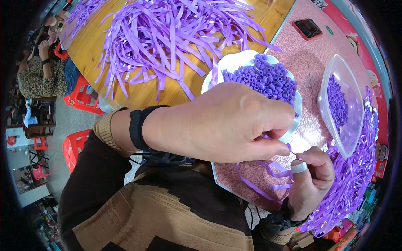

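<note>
My left hand (234, 121) reaches across from the left, thumb and fingers pinched, with a bit of purple ribbon (289, 147) showing at the tips. Just below, my right hand (312, 178), white tape around its thumb, pinches a thin dark needle-like piece (293, 153) that meets the ribbon. Its far end is hidden by my fingers. Loose purple ribbon loops (255, 188) hang beneath my left hand over the pink tabletop. Beyond that hand stands a white scalloped bowl (298, 113) of small purple rose-shaped beads (268, 79), partly covered by my wrist and knuckles.
A pile of purple ribbons (167, 37) lies on the wooden table (90, 54). To the right are a clear plastic tub (354, 121) with more beads, a heap of ribbon strands (347, 188) and a phone (307, 28). Red stools (81, 98) and a seated person (39, 79) are at left.
</note>
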Motion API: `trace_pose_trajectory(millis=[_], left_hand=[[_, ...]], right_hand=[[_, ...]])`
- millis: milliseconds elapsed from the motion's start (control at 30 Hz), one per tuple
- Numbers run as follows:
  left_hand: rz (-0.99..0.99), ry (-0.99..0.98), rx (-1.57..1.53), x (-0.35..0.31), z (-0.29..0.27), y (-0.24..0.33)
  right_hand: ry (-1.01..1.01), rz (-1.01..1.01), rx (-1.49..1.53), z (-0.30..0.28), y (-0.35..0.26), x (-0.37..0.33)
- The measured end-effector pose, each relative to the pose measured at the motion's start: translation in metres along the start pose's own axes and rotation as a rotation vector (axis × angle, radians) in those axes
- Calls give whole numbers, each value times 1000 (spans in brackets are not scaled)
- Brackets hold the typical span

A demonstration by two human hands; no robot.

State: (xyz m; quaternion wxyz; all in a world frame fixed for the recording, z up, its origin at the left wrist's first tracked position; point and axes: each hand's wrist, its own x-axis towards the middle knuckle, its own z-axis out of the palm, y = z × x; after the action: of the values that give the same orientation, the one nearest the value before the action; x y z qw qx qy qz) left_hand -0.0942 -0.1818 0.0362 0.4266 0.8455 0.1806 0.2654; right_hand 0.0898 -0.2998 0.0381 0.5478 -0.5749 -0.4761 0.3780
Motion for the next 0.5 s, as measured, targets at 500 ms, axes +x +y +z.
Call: trace_pose_trajectory(millis=[500], left_hand=[[283,209,372,-1,3,-3]], right_hand=[[-210,132,6,9,7,2]])
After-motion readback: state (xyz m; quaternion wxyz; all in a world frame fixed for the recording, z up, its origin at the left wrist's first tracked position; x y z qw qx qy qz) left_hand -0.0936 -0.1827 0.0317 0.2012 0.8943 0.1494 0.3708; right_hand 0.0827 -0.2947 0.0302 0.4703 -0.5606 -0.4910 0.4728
